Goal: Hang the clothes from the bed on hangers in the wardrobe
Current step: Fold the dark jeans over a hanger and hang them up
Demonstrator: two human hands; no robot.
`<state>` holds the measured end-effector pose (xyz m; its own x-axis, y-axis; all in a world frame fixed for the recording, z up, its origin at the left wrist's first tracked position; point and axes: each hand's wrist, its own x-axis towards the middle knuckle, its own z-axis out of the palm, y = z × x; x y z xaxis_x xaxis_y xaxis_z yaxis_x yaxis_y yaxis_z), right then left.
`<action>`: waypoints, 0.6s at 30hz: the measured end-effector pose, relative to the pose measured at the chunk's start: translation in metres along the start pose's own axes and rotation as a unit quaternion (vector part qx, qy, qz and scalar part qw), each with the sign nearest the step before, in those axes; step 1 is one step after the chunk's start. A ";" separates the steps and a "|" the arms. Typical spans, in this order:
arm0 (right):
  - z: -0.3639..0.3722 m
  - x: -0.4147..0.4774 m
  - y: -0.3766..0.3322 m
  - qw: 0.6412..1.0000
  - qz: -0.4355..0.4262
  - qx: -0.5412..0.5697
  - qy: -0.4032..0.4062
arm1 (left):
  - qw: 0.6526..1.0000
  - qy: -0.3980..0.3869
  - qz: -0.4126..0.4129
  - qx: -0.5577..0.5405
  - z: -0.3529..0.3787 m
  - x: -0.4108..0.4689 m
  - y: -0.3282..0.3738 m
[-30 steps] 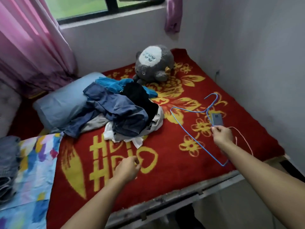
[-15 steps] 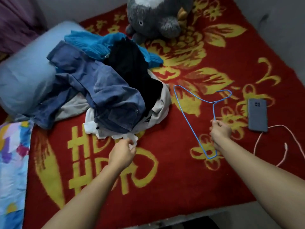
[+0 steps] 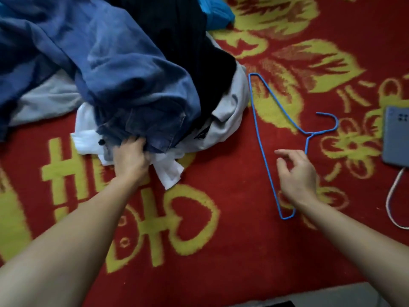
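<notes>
Red blanket (image 3: 221, 251) with yellow patterns covers the bed in your head view. At the upper left lies the pile of clothes (image 3: 132, 85): blue denim, black, grey and white pieces heaped together. Your left hand (image 3: 130, 159) grips the pile's near edge, fingers dug in under the denim hem. Your right hand (image 3: 297, 176) holds nothing, fingers loosely spread just over the blue wire hanger (image 3: 312, 134), which lies flat on the blanket beside the pile. A grey phone (image 3: 396, 138) with a white cable (image 3: 389, 196) rests at the right edge.
</notes>
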<state>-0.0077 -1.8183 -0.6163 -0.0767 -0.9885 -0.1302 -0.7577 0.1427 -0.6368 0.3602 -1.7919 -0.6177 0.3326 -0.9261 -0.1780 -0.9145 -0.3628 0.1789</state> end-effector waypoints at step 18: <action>0.136 -0.079 -0.140 0.958 0.089 0.066 -0.264 | 0.970 -0.231 0.062 -0.036 -0.009 -0.187 -0.124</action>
<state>0.1921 -1.7535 -0.6205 0.1667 -0.7901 -0.5899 -0.6723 0.3465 -0.6542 0.4139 -1.5747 -0.5975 0.0667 -0.8242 -0.5624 -0.9167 -0.2732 0.2916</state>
